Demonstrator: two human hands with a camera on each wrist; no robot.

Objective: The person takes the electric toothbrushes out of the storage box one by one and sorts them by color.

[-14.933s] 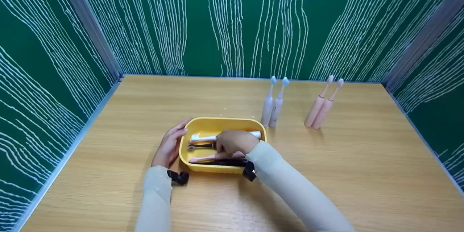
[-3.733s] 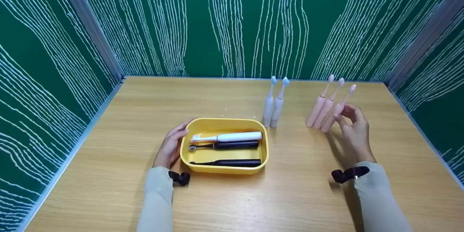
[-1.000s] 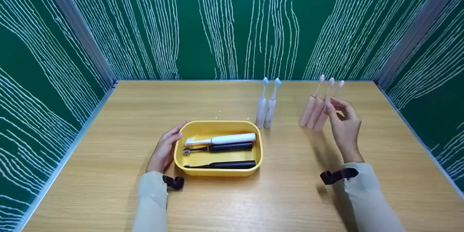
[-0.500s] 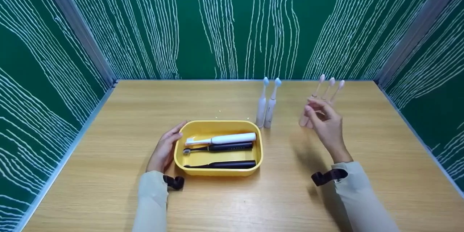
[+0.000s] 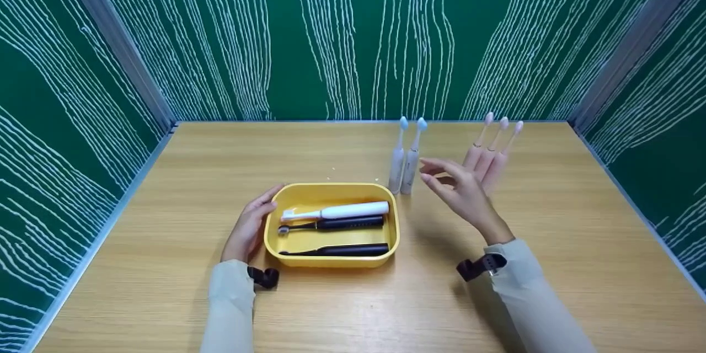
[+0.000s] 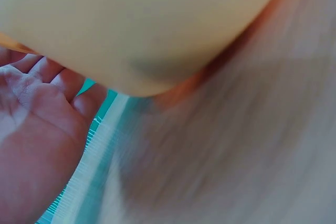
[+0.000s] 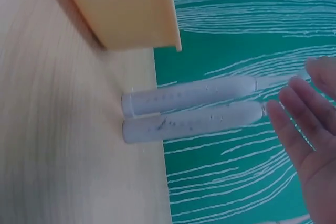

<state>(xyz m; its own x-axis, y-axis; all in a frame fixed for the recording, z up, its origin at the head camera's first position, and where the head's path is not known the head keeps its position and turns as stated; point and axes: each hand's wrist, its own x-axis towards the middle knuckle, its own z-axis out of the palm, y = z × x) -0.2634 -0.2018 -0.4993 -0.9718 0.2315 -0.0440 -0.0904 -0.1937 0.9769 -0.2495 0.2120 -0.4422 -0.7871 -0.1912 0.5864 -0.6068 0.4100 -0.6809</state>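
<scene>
Against the left end of the yellow bin [image 5: 331, 262] lies my left hand [image 5: 246, 230], fingers along the outer wall and thumb at the rim. The bin holds a white electric toothbrush [image 5: 353, 210], a black one [image 5: 353, 223] just beside it, and another black electric toothbrush [image 5: 353, 250] near the front wall. My right hand [image 5: 463, 193] holds nothing; its fingers reach close to two upright white electric toothbrushes [image 5: 409, 172] with light blue heads. Behind that hand stand three pink electric toothbrushes [image 5: 484, 159], their lower parts partly hidden.
The wooden table [image 5: 353, 309] is walled by green panels [image 5: 375, 38] with white wavy lines. A few tiny pale specks [image 5: 329, 178] lie behind the bin. In the right wrist view, the bin's wall [image 7: 126, 9] stands close beside the white toothbrushes.
A pink toothbrush from the bin now stands beside the other two pink ones. My right hand has left it and moved left to the white pair. The left hand stays at the bin.
</scene>
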